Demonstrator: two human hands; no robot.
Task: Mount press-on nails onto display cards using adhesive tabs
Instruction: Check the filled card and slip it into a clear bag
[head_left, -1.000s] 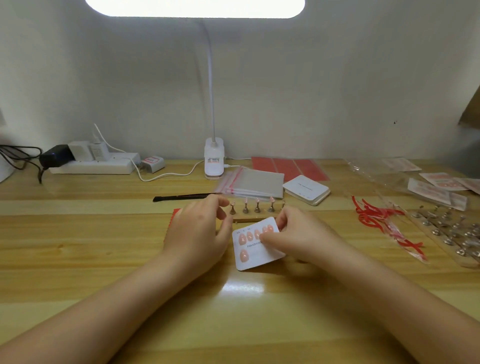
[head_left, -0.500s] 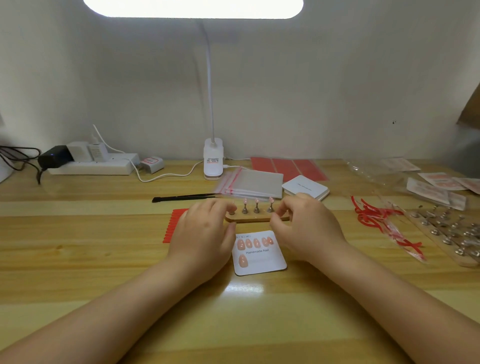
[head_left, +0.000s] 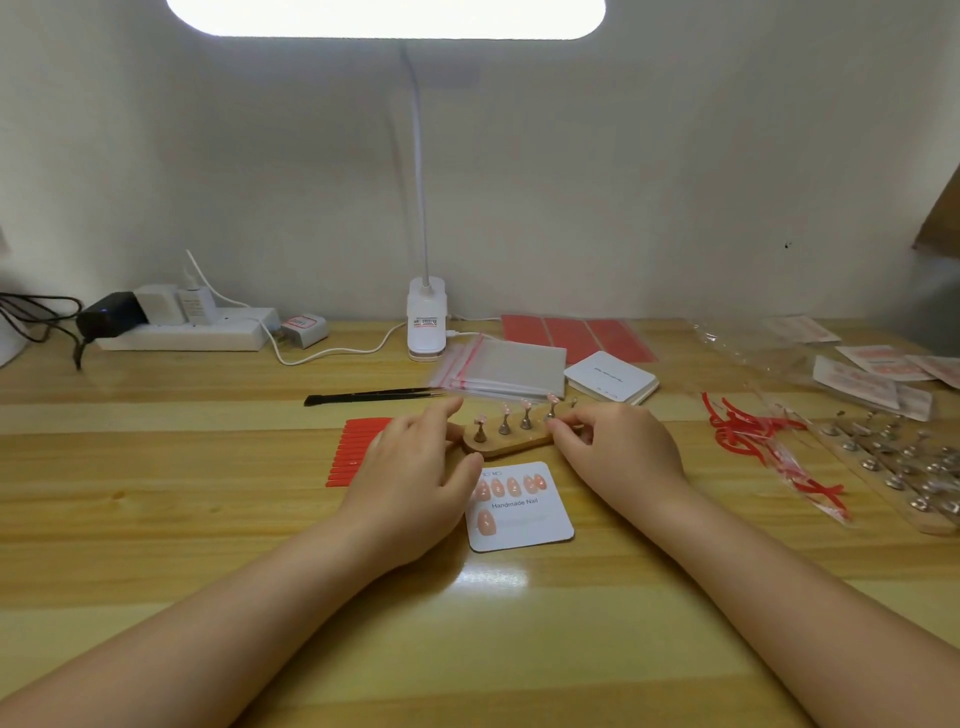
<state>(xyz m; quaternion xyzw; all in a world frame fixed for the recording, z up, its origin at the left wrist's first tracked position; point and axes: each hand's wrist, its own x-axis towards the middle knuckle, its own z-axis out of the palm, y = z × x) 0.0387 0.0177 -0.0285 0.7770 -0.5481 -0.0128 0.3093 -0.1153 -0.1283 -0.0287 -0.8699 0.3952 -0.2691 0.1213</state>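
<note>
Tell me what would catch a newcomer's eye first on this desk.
Probably the bright white desk lamp glowing at the top centre, its clip base at the wall. Below it, the left hand and right hand meet at a small wooden stand of metal nail pegs, just behind a white square card with pink nails.

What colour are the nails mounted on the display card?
Pale peach-pink, seen in the head view on the white display card.

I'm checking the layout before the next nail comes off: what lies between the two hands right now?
In the head view, the wooden nail stand with its nail-tipped pegs spans the gap between the left hand and right hand. The display card lies nearer, below it.
</note>
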